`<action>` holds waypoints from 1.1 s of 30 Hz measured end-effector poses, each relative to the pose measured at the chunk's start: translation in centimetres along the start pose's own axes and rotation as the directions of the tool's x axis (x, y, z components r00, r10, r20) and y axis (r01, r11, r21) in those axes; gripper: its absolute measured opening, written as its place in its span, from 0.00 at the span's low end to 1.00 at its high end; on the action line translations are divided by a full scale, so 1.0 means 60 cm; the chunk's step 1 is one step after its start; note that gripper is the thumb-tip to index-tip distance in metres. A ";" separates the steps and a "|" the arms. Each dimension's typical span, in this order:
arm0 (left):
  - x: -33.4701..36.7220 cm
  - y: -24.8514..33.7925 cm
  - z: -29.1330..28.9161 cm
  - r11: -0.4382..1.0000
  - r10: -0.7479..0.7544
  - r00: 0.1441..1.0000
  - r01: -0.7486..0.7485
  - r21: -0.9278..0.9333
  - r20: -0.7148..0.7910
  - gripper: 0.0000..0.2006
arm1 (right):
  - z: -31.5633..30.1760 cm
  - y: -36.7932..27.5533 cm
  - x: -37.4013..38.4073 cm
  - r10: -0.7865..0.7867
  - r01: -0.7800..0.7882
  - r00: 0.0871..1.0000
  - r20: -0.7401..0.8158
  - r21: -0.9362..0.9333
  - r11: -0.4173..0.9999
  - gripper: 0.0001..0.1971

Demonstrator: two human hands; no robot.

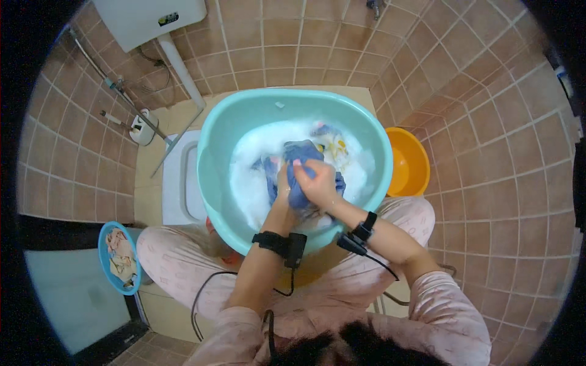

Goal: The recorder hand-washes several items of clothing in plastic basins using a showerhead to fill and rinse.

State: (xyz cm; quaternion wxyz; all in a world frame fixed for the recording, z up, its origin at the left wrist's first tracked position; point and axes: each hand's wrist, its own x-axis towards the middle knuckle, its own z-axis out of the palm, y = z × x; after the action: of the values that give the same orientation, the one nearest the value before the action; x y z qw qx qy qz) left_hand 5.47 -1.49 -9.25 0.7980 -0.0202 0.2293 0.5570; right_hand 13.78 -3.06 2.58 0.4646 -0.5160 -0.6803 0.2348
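Both my hands are over a large turquoise basin [220,122] filled with white suds [250,195]. A wet blue cloth garment [303,150] is bunched up between them above the foam. My left hand [284,182] grips the garment from its left side, its fingers partly hidden by the cloth. Closed over the right side of the same garment is my right hand [318,183]. Beyond them a patterned cloth with yellow patches [337,149] lies half sunk in the suds. Black straps with small boxes and cables circle both my wrists.
An orange basin [410,165] stands right of the turquoise one, by the tiled wall. To the left are a white squat toilet [174,183], a leaning metal pipe [125,94] and a blue bucket [102,256] holding clothes. A white cistern [149,18] hangs at the far wall.
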 end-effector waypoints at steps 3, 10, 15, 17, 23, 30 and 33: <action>-0.002 -0.007 0.102 0.950 0.143 0.979 -0.093 0.297 -0.149 0.13 | -0.029 0.118 0.045 0.261 -0.253 0.958 -0.122 0.075 0.965 0.14; -0.082 0.066 0.151 0.800 0.287 0.942 -0.337 0.497 0.176 0.12 | -0.125 0.043 0.123 0.410 -0.462 0.872 0.269 0.175 0.869 0.21; -0.045 -0.001 0.109 0.332 -0.059 0.959 -0.244 0.911 0.278 0.19 | -0.118 0.094 0.133 0.688 -0.891 0.305 0.658 -0.059 0.451 0.24; -0.017 -0.009 0.095 0.132 -0.159 0.954 -0.233 0.964 0.252 0.19 | -0.082 0.196 0.106 0.549 -0.698 0.169 0.819 -0.294 0.653 0.30; 0.041 0.002 0.054 0.237 0.020 0.988 0.145 0.961 -0.154 0.27 | -0.014 0.396 0.083 0.611 0.219 0.327 0.721 -0.687 0.693 0.21; 0.024 0.027 0.028 0.984 -0.158 0.977 0.143 -0.110 -0.146 0.48 | -0.084 0.098 0.165 0.411 -0.633 0.771 0.487 0.515 0.578 0.18; -0.027 0.031 0.130 0.976 -0.219 0.953 0.213 -0.050 -0.208 0.44 | -0.147 -0.018 0.166 0.369 -0.503 0.856 0.362 0.422 0.754 0.18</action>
State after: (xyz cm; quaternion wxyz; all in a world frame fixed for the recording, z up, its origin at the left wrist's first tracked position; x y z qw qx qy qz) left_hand 6.03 0.01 -1.26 0.8248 -0.1152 0.3018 0.4641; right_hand 20.63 4.30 11.39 0.4222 -0.4872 -0.5086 0.5707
